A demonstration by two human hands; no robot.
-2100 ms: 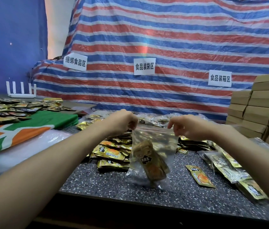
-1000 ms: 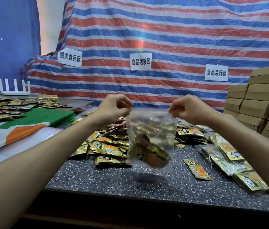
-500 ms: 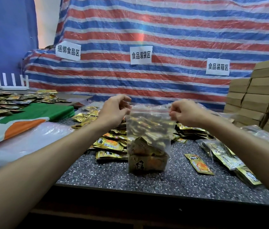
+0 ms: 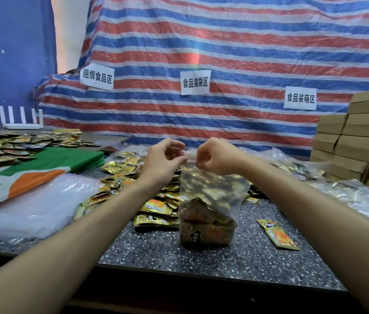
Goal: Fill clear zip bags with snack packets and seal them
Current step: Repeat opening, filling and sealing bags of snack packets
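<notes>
1. Zip bag [image 4: 210, 191], clear, stands at the centre of the frame on the speckled table [image 4: 201, 264], with snack packets [image 4: 206, 232] in its bottom.
2. Right hand [image 4: 216, 159] pinches the bag's top edge with curled fingers.
3. Left hand [image 4: 162, 159] sits at the top left corner, thumb and forefinger parted; whether it grips the bag cannot be told.
4. Pile of gold packets [image 4: 156, 210] lies just left of the bag; a loose packet [image 4: 277, 234] lies to its right.
5. Cardboard boxes [image 4: 360, 141] are stacked at the right edge.

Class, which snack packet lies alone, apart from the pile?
The packet right of the zip bag, flat on bare table; the rest are heaped or bagged.
</notes>
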